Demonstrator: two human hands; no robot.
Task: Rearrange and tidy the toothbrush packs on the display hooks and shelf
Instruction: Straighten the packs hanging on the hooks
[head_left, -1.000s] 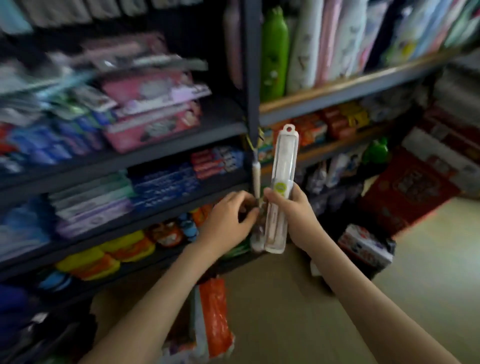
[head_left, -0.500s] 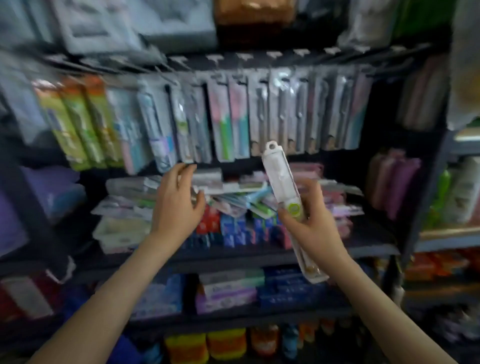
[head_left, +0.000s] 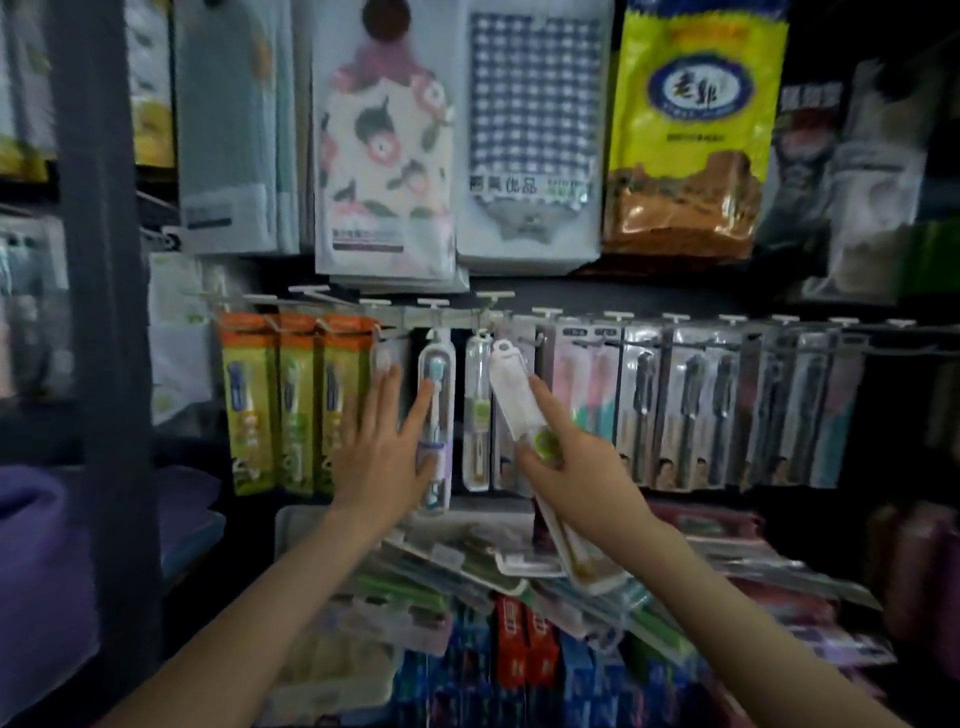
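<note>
A dark upright post (head_left: 104, 312) stands at the far left of the display. To its right, three orange-and-green toothbrush packs (head_left: 296, 405) hang side by side from the hook rail (head_left: 571, 312).

The left hand (head_left: 384, 452) is raised flat against the hanging stock just beside them. Its fingers are straight, spread wide and hold nothing. Its rightmost finger lies on a clear pack with a blue-and-white brush (head_left: 436, 415), which hangs upright from a hook. Next to that hangs a second clear pack with a green label (head_left: 477, 415).

The white toothbrush pack (head_left: 511, 384) is in the right hand (head_left: 576, 467), which grips it about its middle. The fingers curl round it and the thumb rests by a round green sticker. The pack is tilted. Its hanger end points up and to the left, close to the hooks, in front of the hanging packs, and its lower end hangs over the loose pile of packs on the shelf (head_left: 467, 566).

Farther right, a row of clear packs with dark brushes (head_left: 701, 405) hangs along the rail. Above the rail hang a floral packet (head_left: 384, 156), a checked packet (head_left: 530, 130) and a yellow bag (head_left: 691, 130).
</note>
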